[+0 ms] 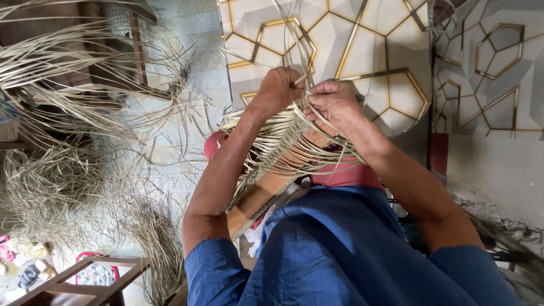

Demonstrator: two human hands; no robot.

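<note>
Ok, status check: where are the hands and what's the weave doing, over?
Left hand and right hand both pinching pale strips at top of the half-woven piece. Loose strip ends fan out around the wrists. Pile of dry fibre off to one side, clear of hands.

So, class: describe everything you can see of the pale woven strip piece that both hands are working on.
The pale woven strip piece is a long, narrow band of flat, straw-coloured strips that look like cane or reed. It runs diagonally from the hands towards the person's lap, over a brown wooden board. Loose strip ends fan out along both edges and rise above the hands. The left hand and right hand each have a grip on strips at its upper end.
</note>
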